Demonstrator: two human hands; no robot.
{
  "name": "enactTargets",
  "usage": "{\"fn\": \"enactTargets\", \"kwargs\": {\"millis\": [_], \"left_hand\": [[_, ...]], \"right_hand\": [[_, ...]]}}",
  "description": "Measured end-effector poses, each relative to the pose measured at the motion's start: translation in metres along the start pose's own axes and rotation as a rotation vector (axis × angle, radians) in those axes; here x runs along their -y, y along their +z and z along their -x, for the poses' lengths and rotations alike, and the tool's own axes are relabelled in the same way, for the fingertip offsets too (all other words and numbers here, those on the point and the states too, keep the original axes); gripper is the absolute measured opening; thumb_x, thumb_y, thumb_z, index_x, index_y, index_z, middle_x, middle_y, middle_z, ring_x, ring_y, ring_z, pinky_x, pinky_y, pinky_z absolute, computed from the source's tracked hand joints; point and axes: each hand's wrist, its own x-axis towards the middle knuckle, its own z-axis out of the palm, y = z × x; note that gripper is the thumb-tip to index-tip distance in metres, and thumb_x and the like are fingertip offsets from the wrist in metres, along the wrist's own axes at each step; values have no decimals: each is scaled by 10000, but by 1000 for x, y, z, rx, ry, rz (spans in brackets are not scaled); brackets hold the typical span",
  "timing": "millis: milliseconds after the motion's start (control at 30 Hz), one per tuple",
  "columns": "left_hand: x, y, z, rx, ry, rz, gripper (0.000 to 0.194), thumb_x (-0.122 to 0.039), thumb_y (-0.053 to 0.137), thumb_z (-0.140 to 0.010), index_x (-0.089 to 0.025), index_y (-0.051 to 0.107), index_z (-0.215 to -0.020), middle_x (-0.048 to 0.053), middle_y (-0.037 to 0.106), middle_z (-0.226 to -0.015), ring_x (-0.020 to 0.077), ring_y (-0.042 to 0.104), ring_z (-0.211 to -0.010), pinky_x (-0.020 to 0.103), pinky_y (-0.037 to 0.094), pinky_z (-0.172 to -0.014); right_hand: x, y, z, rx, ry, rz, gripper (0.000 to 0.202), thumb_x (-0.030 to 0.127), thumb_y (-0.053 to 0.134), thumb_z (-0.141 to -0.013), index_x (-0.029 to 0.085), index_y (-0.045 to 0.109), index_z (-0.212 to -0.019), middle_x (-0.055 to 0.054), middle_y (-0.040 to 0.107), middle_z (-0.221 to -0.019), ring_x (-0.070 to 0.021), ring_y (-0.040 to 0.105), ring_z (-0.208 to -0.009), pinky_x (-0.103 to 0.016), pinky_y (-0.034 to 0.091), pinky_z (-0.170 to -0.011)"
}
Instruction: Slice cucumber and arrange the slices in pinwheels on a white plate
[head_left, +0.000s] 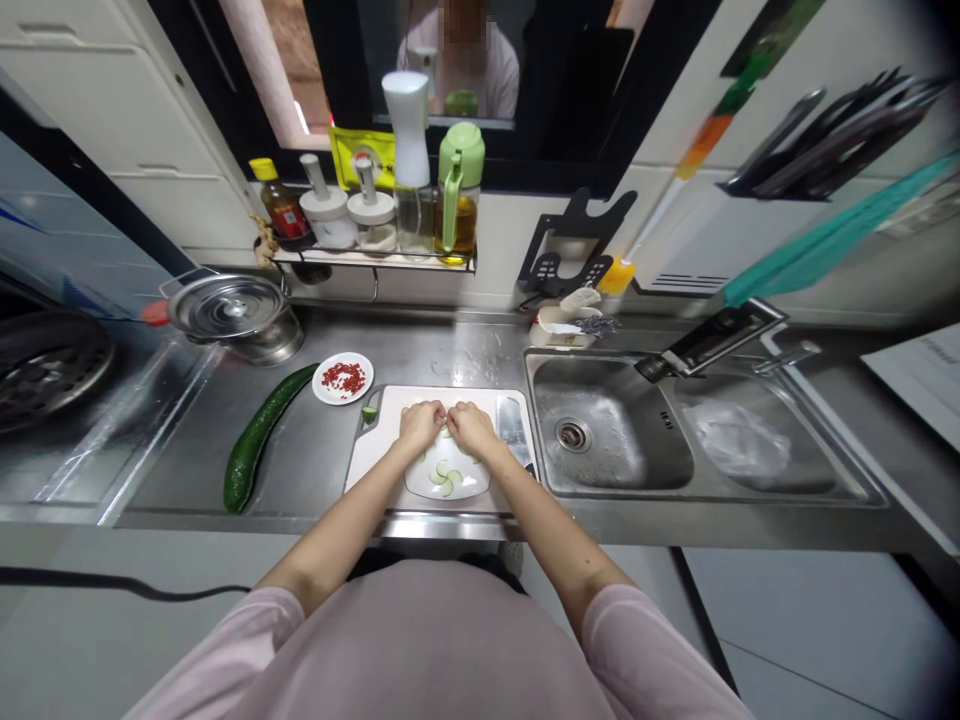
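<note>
My left hand (423, 424) and my right hand (471, 428) meet over the far side of a white plate (466, 484). Their fingers are bent and pinched close together, and what they hold is too small to make out. A bit of pale green shows just below the fingertips. Thin cucumber slices (445, 479) form a pinwheel on the near part of the plate, with a few more half hidden by my hands. Underneath lies a pale cutting board (382, 440). A broad knife blade (514, 424) rests on its right side, and a cucumber end (369, 413) at its upper left.
Left of the board are a whole cucumber (262, 440) and a small dish (364, 388) of red pieces. A lidded pot (251, 318) stands farther back. The double sink (607, 420) adjoins on the right. Bottles fill a wall rack (360, 258) behind.
</note>
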Motion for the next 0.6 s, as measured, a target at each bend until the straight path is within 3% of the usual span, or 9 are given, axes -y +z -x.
{"fn": "enactTargets", "kwargs": {"millis": [600], "left_hand": [[-1, 3, -1, 10, -15, -7, 101, -271, 567, -824, -237, 647, -877, 44, 716, -957, 223, 618, -975, 355, 353, -883]], "right_hand": [[-2, -2, 1, -1, 66, -67, 253, 248, 428, -950, 185, 647, -1059, -104, 611, -1095, -203, 516, -1016, -269, 390, -801]]}}
